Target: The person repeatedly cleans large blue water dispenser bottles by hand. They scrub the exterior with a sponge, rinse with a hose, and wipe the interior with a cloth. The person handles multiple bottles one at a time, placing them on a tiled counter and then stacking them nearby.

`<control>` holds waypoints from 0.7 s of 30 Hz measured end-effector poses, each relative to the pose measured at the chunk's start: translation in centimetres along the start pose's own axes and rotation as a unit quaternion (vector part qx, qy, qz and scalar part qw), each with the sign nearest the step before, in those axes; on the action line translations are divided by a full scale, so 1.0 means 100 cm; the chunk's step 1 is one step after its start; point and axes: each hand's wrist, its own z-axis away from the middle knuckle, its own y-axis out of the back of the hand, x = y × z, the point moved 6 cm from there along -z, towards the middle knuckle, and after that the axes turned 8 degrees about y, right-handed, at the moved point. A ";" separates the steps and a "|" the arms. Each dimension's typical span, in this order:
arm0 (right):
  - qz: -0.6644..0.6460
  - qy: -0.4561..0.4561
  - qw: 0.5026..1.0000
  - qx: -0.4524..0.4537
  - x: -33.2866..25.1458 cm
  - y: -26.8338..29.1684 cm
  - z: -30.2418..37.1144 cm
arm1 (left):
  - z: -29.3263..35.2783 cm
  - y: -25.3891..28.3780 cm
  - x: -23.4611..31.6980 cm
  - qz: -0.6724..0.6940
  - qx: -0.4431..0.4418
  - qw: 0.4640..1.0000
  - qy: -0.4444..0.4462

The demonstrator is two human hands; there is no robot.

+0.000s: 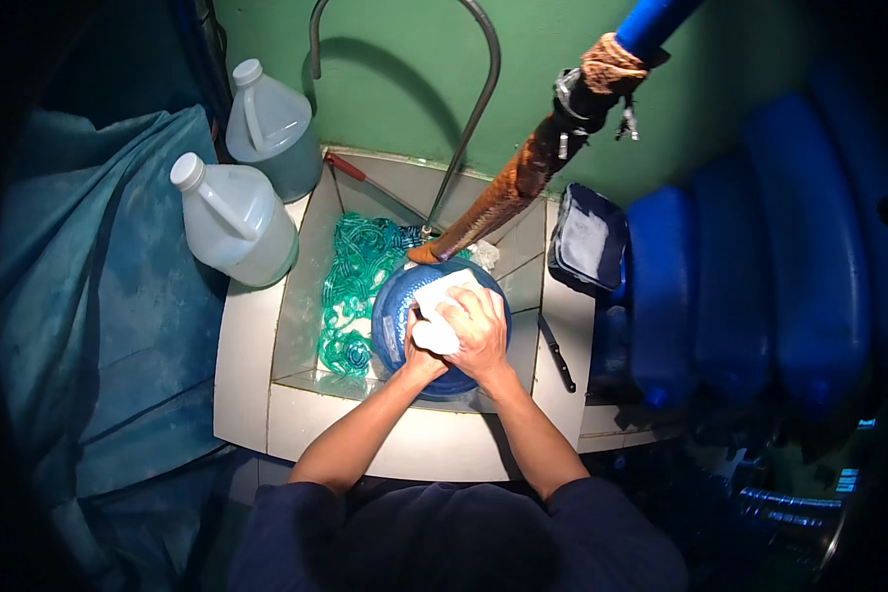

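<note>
A round blue water jug stands in a tiled sink, seen from above. Over its top lies a bunched white cloth. My right hand is closed on the cloth, its fingers bent over the top. Close beside it, my left hand curls around the jug's neck at the cloth's left edge; the cloth partly hides its fingers. Left of the jug, a heap of green and white netting-like material fills that side of the sink.
Two handled jugs stand at the left rim. On the right rim lie a black-handled knife and a dark tub. A rusty pole slants down near the jug, beside a curved metal pipe. Blue containers line the right.
</note>
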 end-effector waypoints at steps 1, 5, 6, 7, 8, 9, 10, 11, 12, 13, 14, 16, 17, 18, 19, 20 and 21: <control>-0.027 0.013 0.998 0.054 -0.002 0.000 -0.005 | 0.001 -0.006 -0.002 0.040 -0.013 0.999 -0.002; -0.204 -0.097 0.972 0.067 0.043 -0.002 -0.003 | -0.020 -0.002 0.001 0.361 -0.075 0.928 -0.053; -0.321 -0.211 0.923 0.029 0.068 -0.010 0.006 | -0.024 -0.006 0.006 0.420 -0.097 0.902 0.003; -0.321 -0.268 0.902 0.108 0.090 0.000 0.015 | -0.025 -0.004 0.012 0.428 -0.094 0.898 0.031; -0.335 -0.287 0.885 0.148 0.110 0.005 0.022 | -0.021 0.014 0.026 0.295 0.073 0.953 -0.010; -0.224 -0.266 0.911 0.224 0.132 0.026 0.027 | -0.016 0.020 0.029 0.306 0.121 0.944 0.031; -0.118 -0.227 0.925 0.281 0.153 0.050 0.033 | -0.010 0.029 0.024 0.330 0.179 0.923 0.089; -0.166 -0.237 0.904 0.315 0.183 0.062 0.041 | -0.003 0.039 0.035 0.247 0.208 0.946 0.007; -0.213 -0.240 0.879 0.353 0.217 0.076 0.046 | 0.002 0.047 0.045 0.154 0.221 0.959 -0.086; -0.168 -0.257 0.898 0.314 0.247 0.085 0.047 | 0.001 0.045 0.040 0.221 0.138 0.958 -0.121; -0.114 -0.275 0.911 0.285 0.275 0.091 0.049 | -0.002 0.041 0.032 0.226 0.060 0.964 -0.126; 0.001 -0.382 0.913 0.141 0.320 0.080 0.061 | -0.011 0.029 0.012 0.436 -0.086 0.893 -0.072; 0.027 -0.409 0.910 0.057 0.333 0.066 0.070 | -0.014 0.032 0.004 0.386 -0.033 0.920 -0.061; 0.035 -0.424 0.905 -0.028 0.346 0.047 0.078 | -0.015 0.031 0.000 0.363 -0.004 0.931 -0.047; 0.079 -0.395 0.906 -0.128 0.350 0.033 0.082 | -0.013 0.039 -0.001 0.310 0.093 0.945 -0.055; 0.081 -0.411 0.895 -0.151 0.356 0.021 0.086 | -0.009 0.050 0.000 0.264 0.204 0.941 -0.060; 0.082 -0.426 0.884 -0.174 0.360 0.015 0.088 | -0.003 0.058 0.002 0.246 0.271 0.929 -0.052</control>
